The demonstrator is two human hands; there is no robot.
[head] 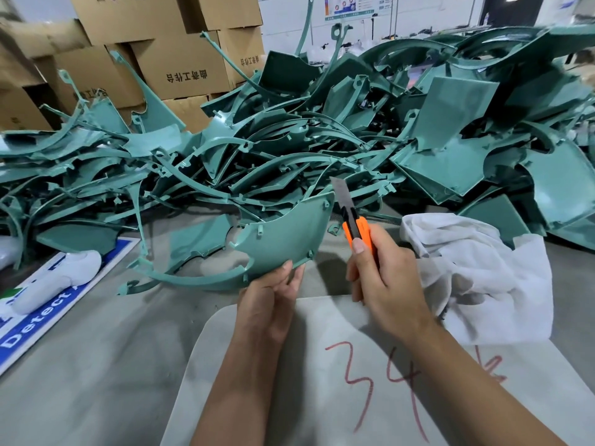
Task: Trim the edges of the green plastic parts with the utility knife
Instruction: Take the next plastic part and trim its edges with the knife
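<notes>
Red handwritten "34" marks the grey board (257, 365) on the worktop; "Detect" runs in white along a blue sign (48, 312) at left; stacked cardboard boxes (180, 72) carry inverted Chinese print.

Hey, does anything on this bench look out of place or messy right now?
The green plastic parts lie in a loose, tangled heap across the back of the table, some curved strips sticking upward. A crumpled white cloth lies beside the right hand, which holds the utility knife with its blade extended.
</notes>
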